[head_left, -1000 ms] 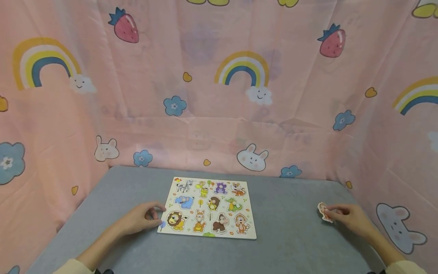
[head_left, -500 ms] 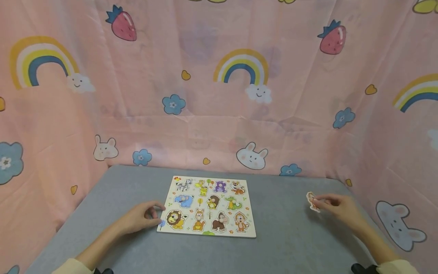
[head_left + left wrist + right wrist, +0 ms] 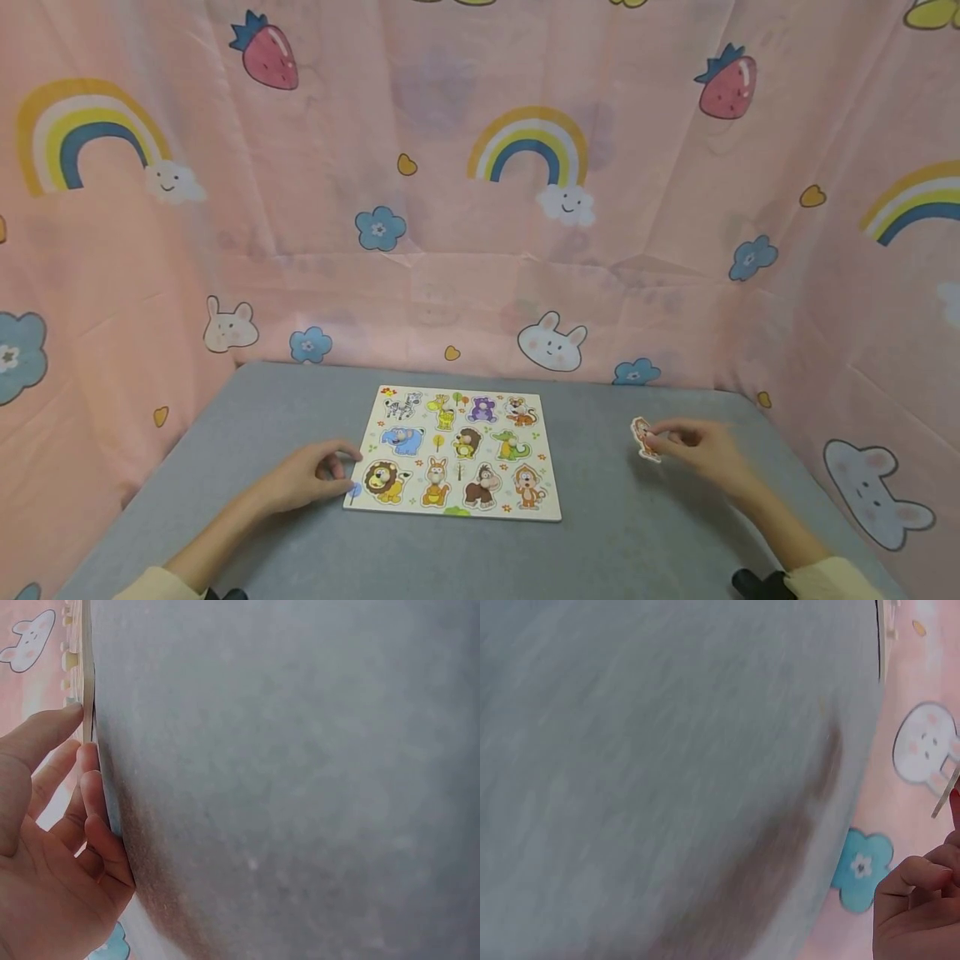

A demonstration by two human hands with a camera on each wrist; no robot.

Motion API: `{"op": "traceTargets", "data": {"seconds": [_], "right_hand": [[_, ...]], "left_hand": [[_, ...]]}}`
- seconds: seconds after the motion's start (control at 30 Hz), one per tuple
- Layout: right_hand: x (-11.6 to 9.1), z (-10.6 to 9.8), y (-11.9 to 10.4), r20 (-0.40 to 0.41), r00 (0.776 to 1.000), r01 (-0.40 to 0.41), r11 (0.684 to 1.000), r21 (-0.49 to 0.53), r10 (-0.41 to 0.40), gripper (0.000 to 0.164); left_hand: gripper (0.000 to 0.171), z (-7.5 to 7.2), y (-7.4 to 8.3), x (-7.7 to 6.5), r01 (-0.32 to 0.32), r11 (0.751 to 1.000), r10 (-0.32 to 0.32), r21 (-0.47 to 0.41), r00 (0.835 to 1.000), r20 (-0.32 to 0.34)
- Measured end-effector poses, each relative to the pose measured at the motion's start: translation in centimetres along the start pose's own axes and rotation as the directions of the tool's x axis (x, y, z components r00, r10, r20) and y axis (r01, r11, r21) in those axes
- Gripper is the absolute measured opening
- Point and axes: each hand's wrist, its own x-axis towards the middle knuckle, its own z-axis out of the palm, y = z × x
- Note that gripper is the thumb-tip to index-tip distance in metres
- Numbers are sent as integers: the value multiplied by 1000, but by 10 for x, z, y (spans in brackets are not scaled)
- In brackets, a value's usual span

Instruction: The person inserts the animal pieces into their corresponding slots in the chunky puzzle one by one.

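In the head view my left hand rests at the left edge of a wooden animal puzzle board, thumb and forefinger touching that edge some way apart. The left wrist view shows the board's thin side and small knobs beyond the fingertips. To the right of the board, my right hand pinches a small brownish puzzle piece between thumb and fingers, held above the table with a shadow under it. Only the thin edge of the piece shows in the right wrist view.
The board lies flat on a grey table. Several animal pictures cover it, among them a lion and a monkey. A pink patterned curtain hangs behind the table and along both sides.
My right hand has carried the puzzle piece leftward and up from the table's right side, closer to the board. The left hand has stayed at the board's edge.
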Motion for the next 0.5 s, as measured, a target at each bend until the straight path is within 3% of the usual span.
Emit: {"op": "traceTargets", "data": {"seconds": [0.27, 0.5], "right_hand": [[11, 22, -4, 23, 999, 43, 999, 33, -44, 18], [20, 41, -10, 64, 995, 70, 996, 48, -73, 15]], "left_hand": [[33, 0, 1, 0, 20, 1000, -20, 16, 1000, -2], [34, 1, 3, -1, 13, 1000, -13, -29, 1000, -2]]}}
